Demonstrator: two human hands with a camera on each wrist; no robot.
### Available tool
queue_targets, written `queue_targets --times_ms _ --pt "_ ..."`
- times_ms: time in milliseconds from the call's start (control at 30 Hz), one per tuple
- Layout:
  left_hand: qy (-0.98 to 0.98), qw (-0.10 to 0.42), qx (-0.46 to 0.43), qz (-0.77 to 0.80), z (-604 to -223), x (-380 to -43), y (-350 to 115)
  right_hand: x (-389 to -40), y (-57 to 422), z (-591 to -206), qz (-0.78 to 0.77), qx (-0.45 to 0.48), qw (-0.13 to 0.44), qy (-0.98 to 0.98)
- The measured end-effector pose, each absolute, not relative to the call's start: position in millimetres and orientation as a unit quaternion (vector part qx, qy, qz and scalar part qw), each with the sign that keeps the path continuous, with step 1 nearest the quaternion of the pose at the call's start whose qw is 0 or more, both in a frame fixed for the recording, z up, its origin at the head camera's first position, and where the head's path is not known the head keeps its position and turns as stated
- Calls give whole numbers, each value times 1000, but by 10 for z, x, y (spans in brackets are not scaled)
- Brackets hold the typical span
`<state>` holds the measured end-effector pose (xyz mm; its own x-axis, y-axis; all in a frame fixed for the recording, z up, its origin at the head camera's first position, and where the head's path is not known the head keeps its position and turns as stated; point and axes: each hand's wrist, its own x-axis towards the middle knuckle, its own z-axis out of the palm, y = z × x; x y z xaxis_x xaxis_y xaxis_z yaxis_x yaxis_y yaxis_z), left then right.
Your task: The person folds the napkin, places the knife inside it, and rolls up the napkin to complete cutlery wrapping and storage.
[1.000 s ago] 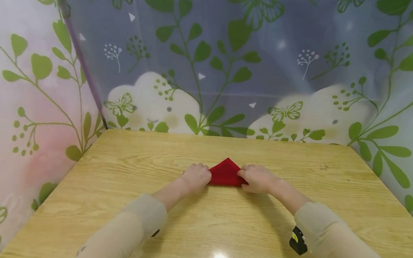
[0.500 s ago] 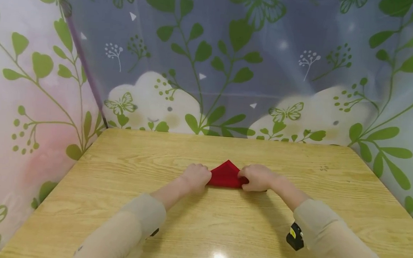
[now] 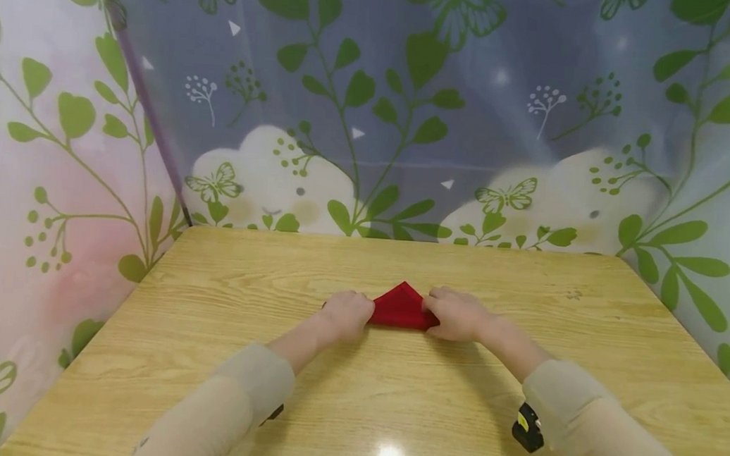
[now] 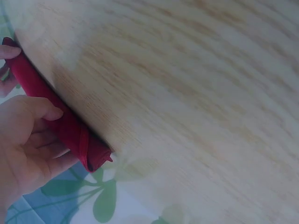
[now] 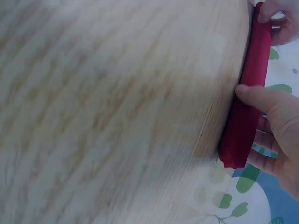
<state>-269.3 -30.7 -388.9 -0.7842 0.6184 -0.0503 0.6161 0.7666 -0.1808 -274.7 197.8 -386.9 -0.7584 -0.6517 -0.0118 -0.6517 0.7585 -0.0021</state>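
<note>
A red cloth (image 3: pixel 401 310) lies toward the back of the wooden table, its near part rolled into a tube and its far part ending in a pointed peak. My left hand (image 3: pixel 347 314) grips the roll near its left end, my right hand (image 3: pixel 457 315) near its right end. The left wrist view shows the left thumb pressed on top of the red cloth (image 4: pixel 67 130), fingers curled on the other side. Similarly, in the right wrist view the right thumb lies across the red cloth (image 5: pixel 239 126). A loose fold shows at the left end.
The wooden table (image 3: pixel 353 397) extends around both forearms, with a bright light reflection near the front. A patterned curtain (image 3: pixel 322 112) hangs behind it and along both sides. A black device (image 3: pixel 527 429) sits under the right sleeve.
Both hands keep their grip on the cloth. The peak sits slightly nearer than a second ago, and the right hand has shifted a little at its end of the roll.
</note>
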Motion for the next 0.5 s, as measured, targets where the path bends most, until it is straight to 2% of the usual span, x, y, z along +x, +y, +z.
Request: queue_targets --times_ms 133,500 --pt "-944 -4 -318 92 -3880 -2699 -295 -2737 1948 -3851 4 -346 -4 938" --pt "-954 -27 -292 64 -3822 -2667 -279 -2734 1935 -3785 -8 -349 38 936"
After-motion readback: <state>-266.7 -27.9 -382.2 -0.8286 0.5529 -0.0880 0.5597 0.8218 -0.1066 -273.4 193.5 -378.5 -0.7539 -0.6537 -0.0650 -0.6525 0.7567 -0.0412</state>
